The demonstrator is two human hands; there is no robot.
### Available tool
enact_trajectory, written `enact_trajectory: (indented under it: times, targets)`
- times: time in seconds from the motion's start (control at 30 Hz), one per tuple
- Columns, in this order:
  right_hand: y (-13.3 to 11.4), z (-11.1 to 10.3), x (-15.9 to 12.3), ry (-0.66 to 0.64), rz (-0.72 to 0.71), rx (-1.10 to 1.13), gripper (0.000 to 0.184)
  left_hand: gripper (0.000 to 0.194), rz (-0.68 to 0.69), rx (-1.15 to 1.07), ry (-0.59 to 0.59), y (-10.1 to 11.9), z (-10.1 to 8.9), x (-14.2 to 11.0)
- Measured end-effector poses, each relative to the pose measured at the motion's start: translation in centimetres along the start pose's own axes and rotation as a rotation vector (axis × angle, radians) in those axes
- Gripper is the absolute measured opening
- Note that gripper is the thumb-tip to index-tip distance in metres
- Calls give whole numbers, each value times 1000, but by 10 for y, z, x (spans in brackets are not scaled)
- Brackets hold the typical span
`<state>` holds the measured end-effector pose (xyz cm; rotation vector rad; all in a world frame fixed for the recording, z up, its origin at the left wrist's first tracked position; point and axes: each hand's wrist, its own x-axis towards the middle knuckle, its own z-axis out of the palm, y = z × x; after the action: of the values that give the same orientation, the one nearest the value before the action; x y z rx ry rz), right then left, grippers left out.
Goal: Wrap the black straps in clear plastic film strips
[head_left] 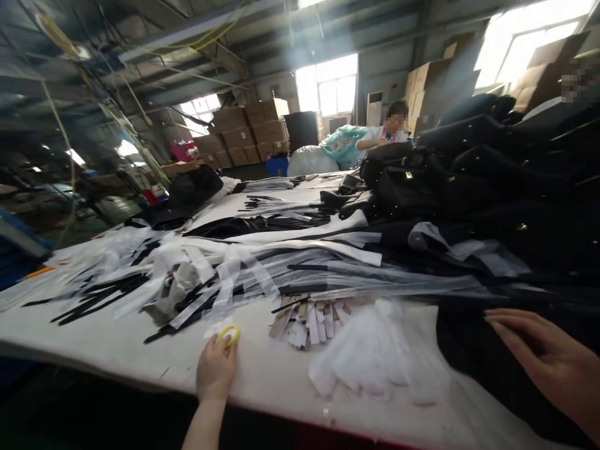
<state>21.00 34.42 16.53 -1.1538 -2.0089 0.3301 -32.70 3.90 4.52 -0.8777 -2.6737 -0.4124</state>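
Observation:
My left hand (216, 369) is at the table's front edge, its fingers closed around a small yellow ring-shaped thing (229, 335); I cannot make out the rest of it. At the right, my right hand (548, 359) has thumb and fingertips together on a large black fabric piece (473, 362), which hangs toward the front edge. Between the hands lie a heap of thin white sheets (370, 356) and a bunch of short pale strips (315, 322). Beyond them, long black and translucent strips (319, 269) spread across the table.
Black bags (469, 162) with small metal fittings are piled high at the right. A grey crumpled bundle (175, 290) lies on the white tabletop (117, 356). Another person (382, 134) is at the far end, near stacked cardboard boxes (248, 131).

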Motion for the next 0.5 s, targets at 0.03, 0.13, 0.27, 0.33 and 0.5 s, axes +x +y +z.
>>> enact_trajectory:
  times: [0.03, 0.13, 0.27, 0.33, 0.5]
  targets:
    - [-5, 3, 5, -28, -17, 29, 31, 37, 3, -9, 42, 6, -1, 0]
    - [-18, 21, 24, -108, -62, 119, 30, 50, 72, -130, 174, 46, -13, -4]
    - [-17, 65, 66, -279, -88, 110, 31, 48, 281, -407, 178, 138, -30, -18]
    - [-8, 92, 90, -348, -70, 33, 30, 44, 386, -504, 102, 184, -38, -31]
    - [17, 140, 117, -412, -50, -36, 26, 43, 557, -637, -132, 259, -51, -63]
